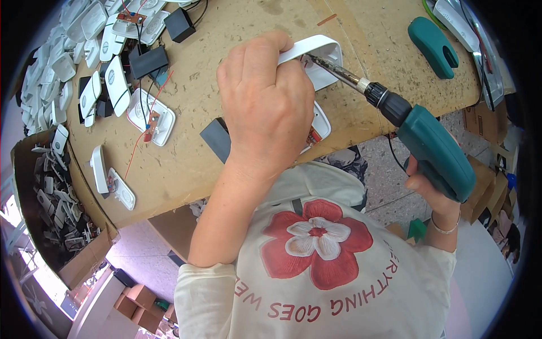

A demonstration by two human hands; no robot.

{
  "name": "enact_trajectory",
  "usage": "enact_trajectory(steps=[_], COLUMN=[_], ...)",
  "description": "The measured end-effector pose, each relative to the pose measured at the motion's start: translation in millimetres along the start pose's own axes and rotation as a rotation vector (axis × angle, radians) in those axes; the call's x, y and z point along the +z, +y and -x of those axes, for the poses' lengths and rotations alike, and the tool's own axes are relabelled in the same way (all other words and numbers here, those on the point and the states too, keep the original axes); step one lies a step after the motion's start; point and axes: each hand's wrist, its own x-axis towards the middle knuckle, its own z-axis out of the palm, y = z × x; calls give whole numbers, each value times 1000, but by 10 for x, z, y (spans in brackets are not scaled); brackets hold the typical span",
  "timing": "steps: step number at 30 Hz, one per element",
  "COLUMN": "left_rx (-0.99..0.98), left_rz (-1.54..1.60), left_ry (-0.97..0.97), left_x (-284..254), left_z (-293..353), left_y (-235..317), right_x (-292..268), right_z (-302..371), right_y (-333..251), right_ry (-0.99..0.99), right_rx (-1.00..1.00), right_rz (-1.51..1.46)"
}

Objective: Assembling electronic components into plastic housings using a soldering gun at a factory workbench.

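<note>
My left hand is closed around a curved white plastic housing, its hollow side turned to the right. In my right hand is a green pistol-shaped soldering iron, gripped by the handle. The iron's metal tip reaches into the hollow of the housing; whether it touches anything there I cannot tell. Partly hidden under my left hand lies another white shell with a brown circuit board. A dark grey box-shaped part lies beside my left wrist.
Many white shells are heaped at the far left, with black boxes and wired circuit boards nearby. A cardboard box of small parts stands at the left edge. A green case and a clear tray are at the far right.
</note>
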Motion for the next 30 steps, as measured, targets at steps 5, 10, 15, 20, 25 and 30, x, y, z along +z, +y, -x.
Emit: enact_trajectory(steps=[5, 10, 15, 20, 25, 30], left_rx=[-3, -8, -16, -12, 70, -76], left_rz=[-7, -4, 7, -5, 48, 17], left_ry=[1, -15, -14, -56, -101, -405], left_x=[-9, -20, -23, -112, -310, -577], left_z=[-9, -23, -39, -36, 49, 57], left_y=[10, 3, -2, 21, 69, 177], right_x=[-12, -90, -45, 146, 434, 576], right_z=[68, 194, 227, -75, -427, -576], right_y=[0, 59, 66, 177, 246, 135], right_ry=[19, -17, 118, 28, -128, -112], right_rx=[27, -15, 226, 250, 165, 227], right_rz=[-24, -14, -394, -807, -1468, -1345])
